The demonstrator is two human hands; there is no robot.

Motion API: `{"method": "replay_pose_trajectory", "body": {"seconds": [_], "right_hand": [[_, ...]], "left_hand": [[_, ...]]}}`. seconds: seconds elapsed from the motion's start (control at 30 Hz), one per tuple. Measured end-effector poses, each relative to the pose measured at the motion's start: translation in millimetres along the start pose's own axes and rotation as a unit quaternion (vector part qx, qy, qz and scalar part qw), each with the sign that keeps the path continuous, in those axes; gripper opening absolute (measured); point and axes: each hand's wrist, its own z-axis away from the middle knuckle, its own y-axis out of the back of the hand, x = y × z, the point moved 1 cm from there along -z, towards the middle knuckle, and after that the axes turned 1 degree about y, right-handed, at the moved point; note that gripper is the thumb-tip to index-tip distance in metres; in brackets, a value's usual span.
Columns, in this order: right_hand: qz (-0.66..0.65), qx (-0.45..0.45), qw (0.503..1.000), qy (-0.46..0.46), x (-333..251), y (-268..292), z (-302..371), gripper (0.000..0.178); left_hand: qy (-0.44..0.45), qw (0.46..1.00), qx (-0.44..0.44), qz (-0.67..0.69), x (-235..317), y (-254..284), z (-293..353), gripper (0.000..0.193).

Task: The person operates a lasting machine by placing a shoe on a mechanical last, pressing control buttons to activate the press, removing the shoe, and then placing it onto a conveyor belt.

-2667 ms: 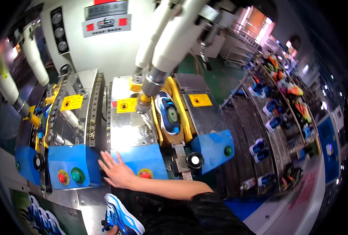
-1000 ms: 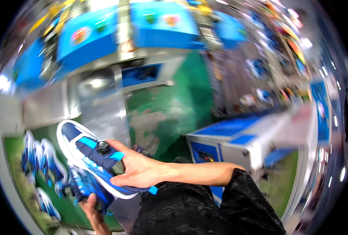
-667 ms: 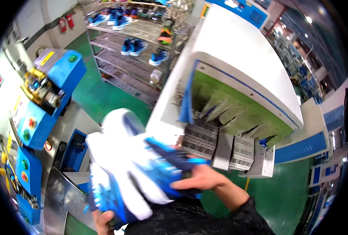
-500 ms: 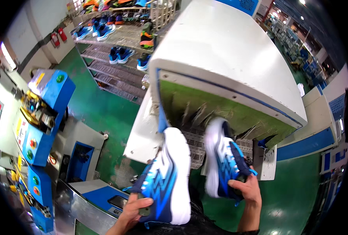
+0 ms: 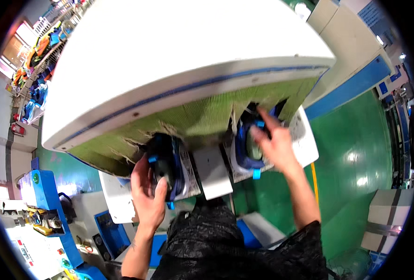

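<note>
Reaching in at the mouth of the white machine [image 5: 193,42], the person has one hand at the left shoe [image 5: 175,161] and the other at the right shoe [image 5: 245,156]. A moment ago both were held up in front of it, tilted, with their pale soles showing. Now they look upright, each over its own slatted bed [image 5: 191,175], one on either side of a white divider [image 5: 211,172]. Their heels face the person, and their toes run into gaps in the torn green curtain [image 5: 207,114] (the tips themselves are lost in shadow).

The left hand [image 5: 148,200] bends round the rear of its shoe, fingers along the outer side and thumb near the opening; whether that grip pinches or merely rests cannot be told. The right hand [image 5: 279,144] has its grip spread, index finger stretched toward the tongue and thumb parted from it over the opening.

The carrying thus seems over: the beds appear to bear the shoes, and the hands look busy with settling them.
</note>
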Motion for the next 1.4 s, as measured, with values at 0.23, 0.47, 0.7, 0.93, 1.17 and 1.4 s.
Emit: {"method": "replay_pose_trajectory", "body": {"seconds": [0.23, 0.47, 0.7, 0.93, 1.17, 1.4], "right_hand": [[-0.138, -0.121, 0.975, -0.124, 33.4, 42.2, -50.5, 0.024], [0.094, 0.151, 0.979, 0.104, -63.4, -50.9, 17.4, 0.023], [-0.37, -0.45, 0.651, 0.487, -348.9, -188.7, 287.9, 0.018], [-0.149, -0.798, 0.422, 0.403, -485.5, -193.9, 504.2, 0.025], [0.163, -0.711, 0.072, 0.68, -418.3, -224.1, 858.8, 0.106], [0.021, -0.724, 0.058, 0.688, -289.7, -205.8, 982.2, 0.08]], "left_hand": [[0.062, 0.993, -0.048, -0.084, 1.9, 19.0, 96.5, 0.033], [0.07, 0.983, 0.11, -0.127, 14.3, 78.0, 193.4, 0.028], [0.082, 0.976, 0.16, -0.118, -7.8, 151.9, 381.3, 0.04], [0.329, 0.382, 0.863, -0.037, -125.4, 41.7, 686.8, 0.02], [0.478, -0.007, 0.867, -0.144, -194.3, -111.4, 763.8, 0.017], [0.482, -0.038, 0.871, -0.081, -164.2, -125.6, 771.0, 0.009]]}}
